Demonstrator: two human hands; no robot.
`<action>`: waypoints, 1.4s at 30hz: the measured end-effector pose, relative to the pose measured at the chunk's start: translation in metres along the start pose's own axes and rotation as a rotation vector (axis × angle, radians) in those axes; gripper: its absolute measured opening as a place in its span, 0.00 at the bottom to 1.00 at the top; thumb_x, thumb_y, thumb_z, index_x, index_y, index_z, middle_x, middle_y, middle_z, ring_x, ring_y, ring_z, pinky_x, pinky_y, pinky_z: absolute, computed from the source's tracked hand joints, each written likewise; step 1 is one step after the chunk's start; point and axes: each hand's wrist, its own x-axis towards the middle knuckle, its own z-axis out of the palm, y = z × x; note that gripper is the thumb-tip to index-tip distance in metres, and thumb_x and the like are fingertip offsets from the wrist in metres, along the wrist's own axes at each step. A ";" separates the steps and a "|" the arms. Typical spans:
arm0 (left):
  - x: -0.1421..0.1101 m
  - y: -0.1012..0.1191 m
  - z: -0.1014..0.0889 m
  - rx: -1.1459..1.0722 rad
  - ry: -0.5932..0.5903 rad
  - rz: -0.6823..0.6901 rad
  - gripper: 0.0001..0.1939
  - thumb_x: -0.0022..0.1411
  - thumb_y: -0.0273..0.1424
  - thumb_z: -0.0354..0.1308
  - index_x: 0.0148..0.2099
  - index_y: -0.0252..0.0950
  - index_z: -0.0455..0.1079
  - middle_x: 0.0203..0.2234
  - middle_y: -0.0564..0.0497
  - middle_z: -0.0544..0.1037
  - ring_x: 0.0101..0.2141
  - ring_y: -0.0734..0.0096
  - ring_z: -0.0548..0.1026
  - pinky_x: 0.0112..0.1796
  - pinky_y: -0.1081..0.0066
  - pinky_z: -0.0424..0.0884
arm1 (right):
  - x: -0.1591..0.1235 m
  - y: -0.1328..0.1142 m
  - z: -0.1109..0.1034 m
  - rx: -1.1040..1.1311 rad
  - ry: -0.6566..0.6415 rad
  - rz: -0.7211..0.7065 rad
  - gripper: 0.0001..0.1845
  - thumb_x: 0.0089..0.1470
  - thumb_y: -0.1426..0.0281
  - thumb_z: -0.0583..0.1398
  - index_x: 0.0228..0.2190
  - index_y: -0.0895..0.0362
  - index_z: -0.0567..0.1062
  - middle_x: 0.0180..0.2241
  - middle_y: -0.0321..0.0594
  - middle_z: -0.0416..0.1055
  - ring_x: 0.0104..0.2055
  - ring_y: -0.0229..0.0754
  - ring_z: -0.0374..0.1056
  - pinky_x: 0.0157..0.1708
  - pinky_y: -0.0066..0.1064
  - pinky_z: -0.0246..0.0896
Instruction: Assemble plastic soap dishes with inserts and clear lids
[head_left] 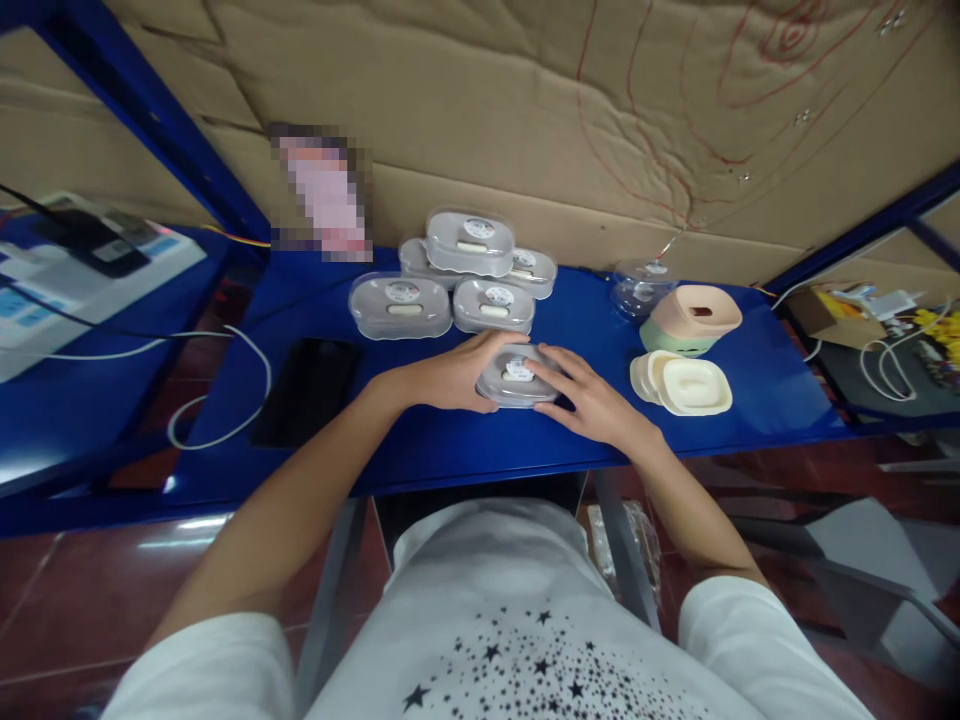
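Note:
A clear plastic lid (517, 392) with a white label sits on the blue table in front of me, between my two hands. My left hand (466, 374) wraps round its left side, the thumb low at the front edge. My right hand (583, 394) grips the right side, with one finger reaching over the top to the label. Just behind stand more clear lids of the same shape, such as a left one (401, 308), a right one (493, 308) and a stacked one (459, 245); each bears a round sticker and a pale handle.
To the right are a pink and green box (697, 315), cream lids (696, 388) and a round clear plastic piece (637, 290). A dark phone-like slab (306, 390) and a white cable (266, 375) lie left. A cardboard wall (487, 120) rises behind the blue table (442, 450).

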 end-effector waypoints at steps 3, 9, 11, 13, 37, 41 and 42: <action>0.002 0.001 0.005 -0.003 0.003 -0.001 0.53 0.58 0.33 0.72 0.78 0.47 0.49 0.75 0.38 0.60 0.72 0.45 0.64 0.68 0.47 0.67 | -0.004 -0.002 -0.001 -0.066 -0.019 -0.022 0.36 0.73 0.60 0.60 0.76 0.43 0.58 0.78 0.44 0.51 0.80 0.58 0.47 0.76 0.63 0.54; 0.005 -0.004 0.011 -0.035 0.026 0.028 0.55 0.58 0.36 0.74 0.79 0.48 0.47 0.75 0.39 0.60 0.73 0.47 0.63 0.69 0.47 0.65 | -0.009 -0.006 0.002 -0.117 -0.035 -0.068 0.37 0.74 0.68 0.58 0.77 0.40 0.54 0.79 0.40 0.47 0.82 0.59 0.39 0.76 0.65 0.51; 0.006 -0.005 0.012 -0.035 0.028 0.039 0.55 0.58 0.36 0.74 0.79 0.47 0.48 0.75 0.38 0.60 0.73 0.47 0.63 0.69 0.48 0.64 | -0.010 -0.008 0.003 -0.146 -0.034 -0.093 0.38 0.73 0.72 0.57 0.77 0.40 0.54 0.79 0.41 0.49 0.82 0.58 0.40 0.76 0.66 0.49; 0.006 -0.005 0.013 -0.027 0.028 0.043 0.55 0.57 0.36 0.75 0.79 0.46 0.48 0.75 0.38 0.61 0.73 0.47 0.63 0.69 0.48 0.64 | -0.010 -0.010 0.003 -0.167 -0.038 -0.106 0.39 0.72 0.75 0.55 0.77 0.39 0.55 0.78 0.41 0.50 0.82 0.59 0.40 0.76 0.68 0.46; 0.010 0.003 0.015 -0.020 0.017 -0.086 0.47 0.66 0.40 0.68 0.79 0.52 0.49 0.75 0.44 0.57 0.74 0.45 0.60 0.72 0.46 0.59 | 0.011 0.032 -0.022 -0.572 0.100 0.481 0.31 0.68 0.76 0.53 0.69 0.52 0.70 0.70 0.53 0.64 0.67 0.63 0.61 0.62 0.56 0.60; 0.011 0.006 0.016 0.013 0.008 -0.110 0.43 0.68 0.39 0.65 0.79 0.50 0.51 0.74 0.43 0.59 0.72 0.46 0.63 0.71 0.47 0.62 | 0.045 0.058 -0.024 -0.581 0.075 0.578 0.37 0.63 0.81 0.52 0.70 0.54 0.68 0.65 0.56 0.68 0.62 0.61 0.65 0.59 0.51 0.63; 0.010 0.006 0.016 0.024 0.003 -0.116 0.42 0.69 0.39 0.64 0.79 0.50 0.51 0.74 0.43 0.59 0.72 0.46 0.63 0.70 0.47 0.62 | 0.052 0.064 -0.024 -0.578 0.067 0.594 0.38 0.62 0.82 0.53 0.71 0.55 0.68 0.65 0.56 0.68 0.63 0.61 0.64 0.59 0.51 0.63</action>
